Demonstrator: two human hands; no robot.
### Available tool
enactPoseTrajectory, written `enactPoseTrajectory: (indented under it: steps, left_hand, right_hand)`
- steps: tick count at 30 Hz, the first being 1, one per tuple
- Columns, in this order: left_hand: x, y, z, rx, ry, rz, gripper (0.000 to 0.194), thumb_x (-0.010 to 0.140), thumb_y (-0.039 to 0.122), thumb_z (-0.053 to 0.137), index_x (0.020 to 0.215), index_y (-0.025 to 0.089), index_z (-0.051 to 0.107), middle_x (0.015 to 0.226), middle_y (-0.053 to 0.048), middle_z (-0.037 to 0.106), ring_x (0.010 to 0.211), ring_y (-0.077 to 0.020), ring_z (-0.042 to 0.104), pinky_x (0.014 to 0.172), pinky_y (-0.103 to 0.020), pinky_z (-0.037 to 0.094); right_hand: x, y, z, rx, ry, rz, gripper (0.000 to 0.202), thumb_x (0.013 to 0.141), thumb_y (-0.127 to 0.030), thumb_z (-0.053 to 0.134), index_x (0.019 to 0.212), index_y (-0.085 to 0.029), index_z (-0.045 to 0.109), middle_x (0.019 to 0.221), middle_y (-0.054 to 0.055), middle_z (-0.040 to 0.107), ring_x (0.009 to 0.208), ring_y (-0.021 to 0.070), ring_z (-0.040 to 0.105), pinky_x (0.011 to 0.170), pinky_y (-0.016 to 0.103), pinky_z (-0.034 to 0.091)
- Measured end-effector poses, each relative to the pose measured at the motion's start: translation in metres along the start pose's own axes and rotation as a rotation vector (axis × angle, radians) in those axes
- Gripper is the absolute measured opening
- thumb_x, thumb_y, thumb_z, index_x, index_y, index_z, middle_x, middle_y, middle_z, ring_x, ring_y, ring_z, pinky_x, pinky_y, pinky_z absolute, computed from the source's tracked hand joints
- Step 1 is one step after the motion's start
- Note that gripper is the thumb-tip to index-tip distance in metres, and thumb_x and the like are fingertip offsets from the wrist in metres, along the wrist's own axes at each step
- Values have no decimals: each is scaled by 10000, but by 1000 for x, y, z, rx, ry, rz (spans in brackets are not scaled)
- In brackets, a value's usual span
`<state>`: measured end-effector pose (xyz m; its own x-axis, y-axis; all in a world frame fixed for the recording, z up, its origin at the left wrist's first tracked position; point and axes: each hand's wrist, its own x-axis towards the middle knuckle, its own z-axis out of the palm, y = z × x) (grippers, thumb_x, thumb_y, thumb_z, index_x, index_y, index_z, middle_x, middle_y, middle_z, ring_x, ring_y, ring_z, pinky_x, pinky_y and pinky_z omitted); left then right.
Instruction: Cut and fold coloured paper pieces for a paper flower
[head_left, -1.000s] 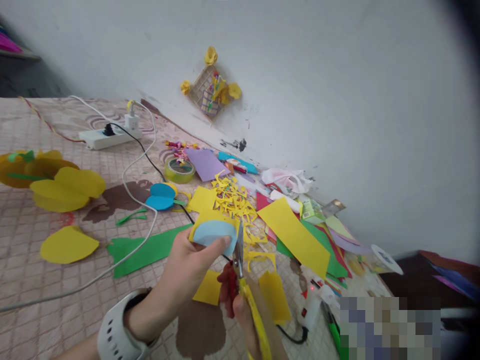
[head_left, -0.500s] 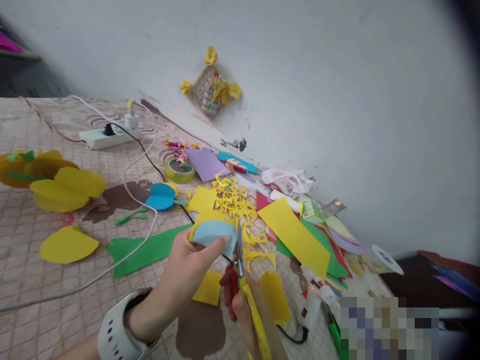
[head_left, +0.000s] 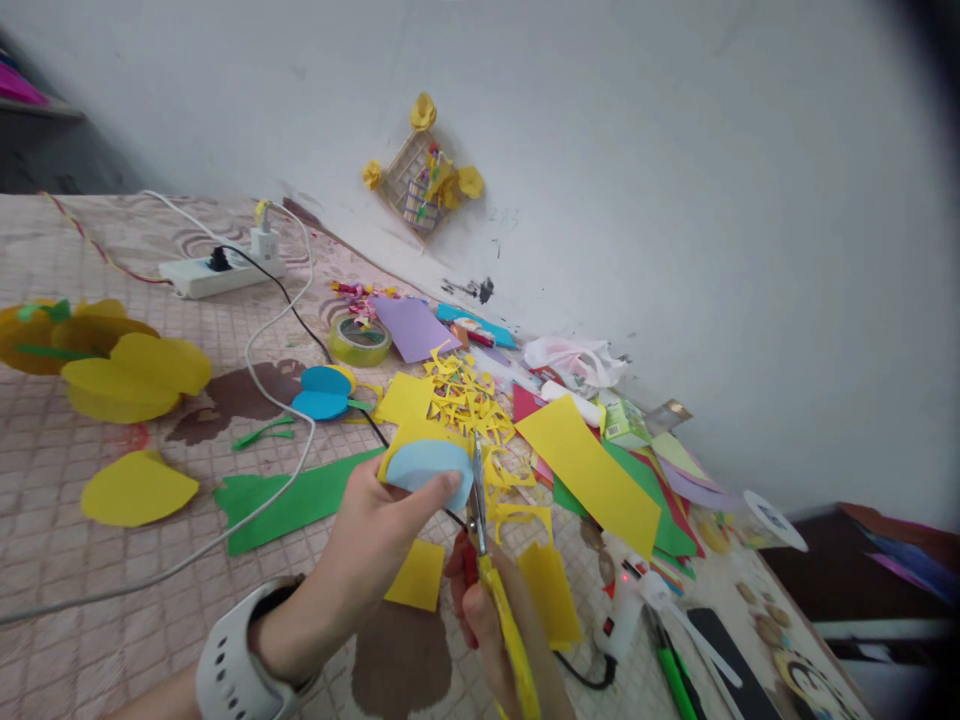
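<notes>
- While the left hand (head_left: 379, 520) holds the light blue paper (head_left: 424, 472) and the yellow paper (head_left: 420, 434) under it, its fingers are clamped on them.
- The right hand (head_left: 484, 610) has its fingers wrapped on the handles of the scissors (head_left: 478, 510).
- The scissors are at 3 o'clock from the light blue paper, right by its edge. Their blades have come closer together than they were before, and the tip has tilted a bit to the left.
- The left hand and both papers have stayed put.
- From the light blue paper, the little yellow scraps (head_left: 469, 400) lie at 1 o'clock, the tape roll (head_left: 360, 340) at 11, the green strip (head_left: 300, 500) at 9, and the glue gun (head_left: 626, 600) at 4.
- At 4 o'clock on the bench (head_left: 150, 640), a flat black thing (head_left: 731, 655) now shows where blurry squares were.
</notes>
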<state>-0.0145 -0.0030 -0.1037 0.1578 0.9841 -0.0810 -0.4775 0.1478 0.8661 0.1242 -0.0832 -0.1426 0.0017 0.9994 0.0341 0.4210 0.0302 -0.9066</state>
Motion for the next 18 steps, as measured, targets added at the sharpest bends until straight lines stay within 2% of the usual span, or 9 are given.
enactPoseTrajectory:
  steps: [9,15,18]
  left_hand:
    - [-1,2,2,-6,5,-9,138,660,263,768,676,163,674,658,57,673,614,-91,565,609,-182,467]
    - [-1,5,2,11,13,-4,137,672,259,761,661,171,657,633,56,655,602,-105,558,603,-198,461]
    - [-2,5,2,21,12,-14,138,677,266,759,662,173,658,641,49,660,611,-117,566,613,-210,464]
  right_hand:
    - [3,-7,-4,75,-21,-4,497,756,-695,593,845,-208,553,649,-13,482,561,145,489,492,230,420]
    - [8,-13,-4,107,-56,5,553,713,-759,580,798,-217,513,614,-25,473,516,129,451,451,227,405]
    - [10,-16,-5,114,-68,17,583,717,-809,504,786,-230,485,615,-19,472,518,138,453,459,242,409]
